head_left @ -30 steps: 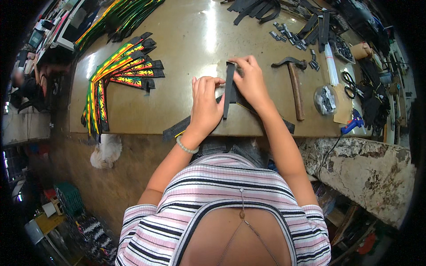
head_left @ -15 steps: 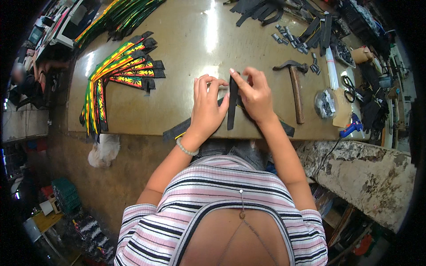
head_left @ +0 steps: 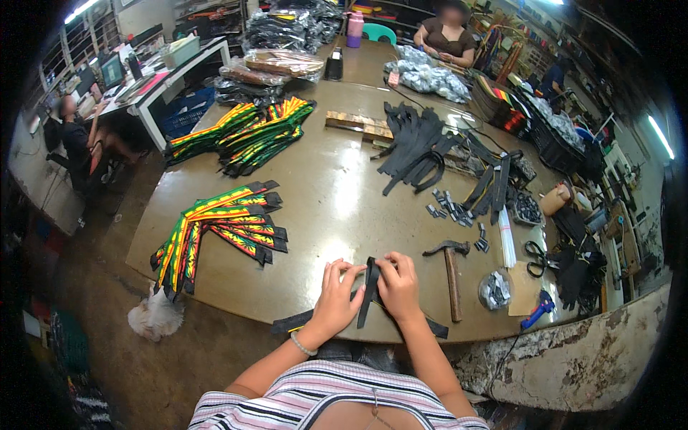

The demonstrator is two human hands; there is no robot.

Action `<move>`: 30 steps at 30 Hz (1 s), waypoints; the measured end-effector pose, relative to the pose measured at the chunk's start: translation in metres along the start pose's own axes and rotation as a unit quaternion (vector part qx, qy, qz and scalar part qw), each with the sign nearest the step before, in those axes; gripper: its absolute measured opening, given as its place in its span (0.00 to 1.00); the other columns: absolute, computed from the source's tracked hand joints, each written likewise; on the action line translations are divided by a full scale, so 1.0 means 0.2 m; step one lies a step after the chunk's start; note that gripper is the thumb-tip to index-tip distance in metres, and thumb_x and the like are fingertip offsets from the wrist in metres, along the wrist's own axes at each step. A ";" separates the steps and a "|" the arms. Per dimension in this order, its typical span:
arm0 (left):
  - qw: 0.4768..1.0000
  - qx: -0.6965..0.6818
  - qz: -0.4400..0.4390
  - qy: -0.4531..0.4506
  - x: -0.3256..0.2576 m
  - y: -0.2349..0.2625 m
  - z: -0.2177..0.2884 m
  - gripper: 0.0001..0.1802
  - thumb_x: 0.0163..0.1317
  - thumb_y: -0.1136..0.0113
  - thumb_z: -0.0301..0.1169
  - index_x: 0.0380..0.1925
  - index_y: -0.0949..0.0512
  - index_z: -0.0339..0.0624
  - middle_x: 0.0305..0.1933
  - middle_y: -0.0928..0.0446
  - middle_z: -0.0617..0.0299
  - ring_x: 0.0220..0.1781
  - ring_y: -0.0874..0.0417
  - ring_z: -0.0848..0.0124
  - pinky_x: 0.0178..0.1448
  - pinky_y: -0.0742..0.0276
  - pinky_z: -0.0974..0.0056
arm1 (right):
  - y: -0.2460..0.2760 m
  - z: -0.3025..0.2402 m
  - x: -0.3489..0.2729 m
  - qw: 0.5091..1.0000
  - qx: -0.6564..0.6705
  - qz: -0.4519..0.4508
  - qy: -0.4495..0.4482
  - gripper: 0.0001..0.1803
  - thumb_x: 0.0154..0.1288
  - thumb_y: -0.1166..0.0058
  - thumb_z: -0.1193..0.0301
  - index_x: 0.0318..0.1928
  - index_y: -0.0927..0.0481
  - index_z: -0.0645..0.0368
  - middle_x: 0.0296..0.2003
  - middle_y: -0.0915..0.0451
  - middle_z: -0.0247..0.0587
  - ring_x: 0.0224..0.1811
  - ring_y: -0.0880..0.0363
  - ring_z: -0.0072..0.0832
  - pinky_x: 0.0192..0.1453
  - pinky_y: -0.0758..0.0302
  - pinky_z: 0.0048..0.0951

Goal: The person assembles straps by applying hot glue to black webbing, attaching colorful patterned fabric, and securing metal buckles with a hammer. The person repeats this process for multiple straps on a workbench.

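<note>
My left hand and my right hand meet at the near edge of a large brown table. Between their fingertips they pinch a short black strap that stands almost upright on the tabletop. A longer black strap lies flat under my wrists along the table's front edge. A hammer with a wooden handle rests just right of my right hand.
Striped green, yellow and red straps fan out at the left, with more of them farther back. Black straps are piled at the back right. Small metal parts, scissors and a blue tool lie at the right. A person sits at the far end.
The view has tilted up, now showing the far end of the table. Both hands stay on the black strap, their fingers closer together on its upper end.
</note>
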State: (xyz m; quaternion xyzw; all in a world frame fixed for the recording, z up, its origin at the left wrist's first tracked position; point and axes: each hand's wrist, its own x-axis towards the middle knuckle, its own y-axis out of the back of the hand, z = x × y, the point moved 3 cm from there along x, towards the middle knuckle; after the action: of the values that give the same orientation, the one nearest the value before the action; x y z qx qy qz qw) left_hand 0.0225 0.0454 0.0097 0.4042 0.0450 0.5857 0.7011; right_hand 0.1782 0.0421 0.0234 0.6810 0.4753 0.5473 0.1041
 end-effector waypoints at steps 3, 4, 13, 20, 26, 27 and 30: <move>1.000 -0.022 -0.003 -0.009 -0.01 -0.02 -0.01 0.29 0.56 0.35 0.23 0.61 0.27 0.45 0.55 0.32 0.48 0.62 0.31 0.45 0.71 0.37 0.45 | 0.00 -0.01 -0.02 0.999 0.019 -0.029 0.001 0.16 0.50 0.39 0.81 0.43 0.17 0.61 0.44 0.21 0.48 0.47 0.21 0.45 0.50 0.22 0.41; 1.000 -0.028 0.003 -0.008 -0.01 -0.02 -0.02 0.30 0.56 0.36 0.23 0.61 0.27 0.46 0.55 0.32 0.47 0.62 0.32 0.46 0.70 0.37 0.45 | 0.00 -0.01 -0.02 0.999 0.026 -0.044 0.005 0.15 0.52 0.38 0.80 0.43 0.17 0.61 0.44 0.21 0.48 0.47 0.21 0.45 0.51 0.22 0.41; 0.993 0.091 -0.065 -0.029 -0.01 -0.06 -0.02 0.30 0.63 0.42 0.28 0.67 0.31 0.48 0.68 0.35 0.50 0.73 0.38 0.45 0.77 0.49 0.37 | 0.01 -0.02 -0.08 0.995 0.044 -0.091 0.017 0.16 0.50 0.41 0.85 0.42 0.18 0.63 0.41 0.17 0.46 0.42 0.19 0.45 0.46 0.21 0.41; 0.988 0.071 -0.083 -0.105 0.15 0.00 -0.08 0.15 0.63 0.41 0.30 0.50 0.18 0.48 0.56 0.23 0.57 0.60 0.26 0.54 0.59 0.30 0.50 | -0.01 0.00 -0.10 0.995 0.061 -0.067 -0.027 0.14 0.52 0.41 0.85 0.42 0.20 0.64 0.42 0.19 0.50 0.45 0.20 0.49 0.50 0.23 0.43; 0.968 0.076 -0.207 -0.119 0.39 0.00 -0.14 0.09 0.62 0.38 0.34 0.40 0.14 0.49 0.44 0.19 0.62 0.50 0.19 0.57 0.53 0.24 0.52 | 0.00 0.01 -0.10 0.995 0.053 -0.082 -0.034 0.16 0.52 0.41 0.85 0.44 0.19 0.65 0.42 0.21 0.49 0.46 0.21 0.47 0.51 0.23 0.43; 0.966 0.074 -0.228 -0.101 0.41 -0.01 -0.15 0.09 0.61 0.37 0.33 0.40 0.14 0.49 0.43 0.19 0.61 0.49 0.19 0.56 0.53 0.24 0.52 | 0.00 0.00 -0.10 0.996 0.043 -0.076 -0.023 0.15 0.52 0.42 0.85 0.43 0.19 0.64 0.42 0.21 0.48 0.45 0.21 0.47 0.49 0.23 0.42; 0.965 0.026 -0.243 -0.098 0.42 -0.02 -0.16 0.10 0.59 0.36 0.31 0.41 0.13 0.48 0.42 0.18 0.57 0.48 0.18 0.53 0.53 0.23 0.52 | 0.00 -0.02 -0.10 0.997 0.020 -0.080 0.006 0.14 0.53 0.43 0.85 0.42 0.20 0.64 0.42 0.21 0.48 0.45 0.21 0.47 0.49 0.23 0.42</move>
State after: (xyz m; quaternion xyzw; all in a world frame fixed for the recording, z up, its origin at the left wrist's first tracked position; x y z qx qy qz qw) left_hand 0.0351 0.1349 0.0197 0.4546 0.0877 0.3535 0.8128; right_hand 0.1763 0.0260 0.0112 0.6392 0.5401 0.5317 0.1306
